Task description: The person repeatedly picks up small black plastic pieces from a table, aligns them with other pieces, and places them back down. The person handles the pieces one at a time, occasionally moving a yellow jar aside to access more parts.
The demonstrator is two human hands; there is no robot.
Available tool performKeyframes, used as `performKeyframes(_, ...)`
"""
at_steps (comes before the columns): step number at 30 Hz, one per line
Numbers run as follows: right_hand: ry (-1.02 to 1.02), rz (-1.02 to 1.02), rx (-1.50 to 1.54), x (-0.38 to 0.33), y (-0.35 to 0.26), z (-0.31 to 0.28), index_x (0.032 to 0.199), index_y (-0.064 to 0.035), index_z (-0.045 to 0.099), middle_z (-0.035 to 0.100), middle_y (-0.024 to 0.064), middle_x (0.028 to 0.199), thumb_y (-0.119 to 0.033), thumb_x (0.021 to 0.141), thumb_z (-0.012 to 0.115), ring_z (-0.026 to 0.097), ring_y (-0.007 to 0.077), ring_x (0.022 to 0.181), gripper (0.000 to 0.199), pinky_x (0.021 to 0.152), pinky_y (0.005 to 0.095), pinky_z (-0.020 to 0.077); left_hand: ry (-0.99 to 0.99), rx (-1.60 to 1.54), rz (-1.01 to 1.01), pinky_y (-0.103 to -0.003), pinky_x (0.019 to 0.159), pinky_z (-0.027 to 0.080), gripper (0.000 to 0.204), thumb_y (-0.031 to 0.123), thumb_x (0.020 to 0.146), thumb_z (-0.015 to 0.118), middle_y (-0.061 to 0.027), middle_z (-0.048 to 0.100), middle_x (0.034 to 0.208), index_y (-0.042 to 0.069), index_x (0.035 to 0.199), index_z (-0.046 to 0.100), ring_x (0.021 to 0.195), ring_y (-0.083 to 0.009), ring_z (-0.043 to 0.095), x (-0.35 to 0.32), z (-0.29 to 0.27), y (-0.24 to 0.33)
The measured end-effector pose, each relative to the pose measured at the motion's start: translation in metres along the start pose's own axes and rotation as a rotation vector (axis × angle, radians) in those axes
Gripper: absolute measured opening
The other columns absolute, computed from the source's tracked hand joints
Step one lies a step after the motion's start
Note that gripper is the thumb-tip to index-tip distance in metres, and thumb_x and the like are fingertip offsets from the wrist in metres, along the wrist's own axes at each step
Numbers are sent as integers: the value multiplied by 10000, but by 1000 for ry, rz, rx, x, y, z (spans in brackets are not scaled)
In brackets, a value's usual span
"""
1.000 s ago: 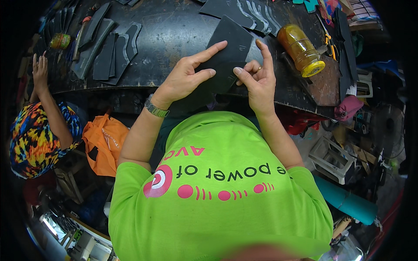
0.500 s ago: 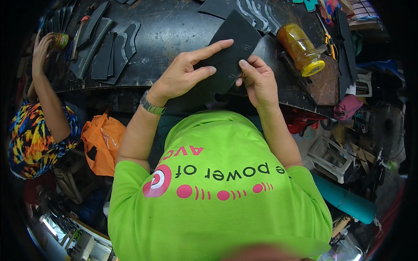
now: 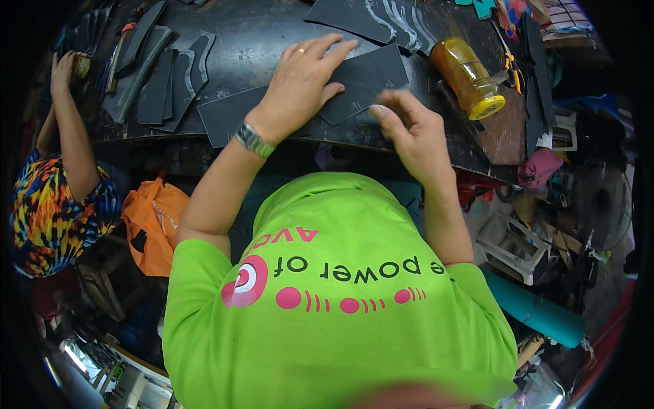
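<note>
My left hand [image 3: 300,78] lies flat with fingers stretched over black sheet material on the dark table. One flat black piece [image 3: 373,76], with pale marks near its edges, shows to the right of that hand. Another black piece [image 3: 230,114] sticks out to its left; whether the two are joined under the hand is hidden. Close to the right piece's near right corner is my right hand [image 3: 415,136], thumb and fingers bent. Motion smears its fingertips, so I cannot tell if anything is between them.
A jar with a yellow lid [image 3: 469,78] lies on its side at the right, near orange-handled scissors [image 3: 512,71]. Cut black strips [image 3: 160,82] lie at the left, more black pieces [image 3: 347,17] at the back. Far left, a co-worker's hand [image 3: 63,71] rests by a small can.
The black piece has gone from raised and tilted in both hands to flat on the table. My left hand moved up and flattened; my right hand came off the piece, rightward and nearer me.
</note>
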State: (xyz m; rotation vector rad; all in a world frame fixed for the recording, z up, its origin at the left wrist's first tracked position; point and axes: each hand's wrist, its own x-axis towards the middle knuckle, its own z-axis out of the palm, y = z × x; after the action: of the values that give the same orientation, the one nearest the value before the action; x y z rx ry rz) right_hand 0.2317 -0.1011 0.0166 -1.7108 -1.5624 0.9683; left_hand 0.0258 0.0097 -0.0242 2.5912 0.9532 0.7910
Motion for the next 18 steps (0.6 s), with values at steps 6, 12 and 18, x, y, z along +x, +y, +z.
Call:
performKeyframes(6,-121,-549,-69,26,4,66,1621,-47,332,400,225,1626,-419,991,677,383,397,1509,809,1248,481,306,-36,160,-179,-534,1194,348,545,155,953,691,-155,542,1490,10,1453,529,1440,-343,473,-61,1,18)
performKeyframes(12,-126,-557,-388,29,16,87,1642,-61,290,325,209,1676,-540,999,603,273,373,1570,861,1294,507,180,-84,207,-223,-524,1236,290,554,266,1041,587,-125,441,1639,38,1538,494,1527,-296,392,-85,-10,16)
performKeyframes(18,-37,-495,-476,24,22,78,1646,-60,283,331,194,1678,-529,988,620,257,344,1583,876,1295,497,174,-109,267,-264,-520,1234,288,546,299,1055,561,-98,460,1631,122,1564,481,1517,-266,410,-89,-25,10)
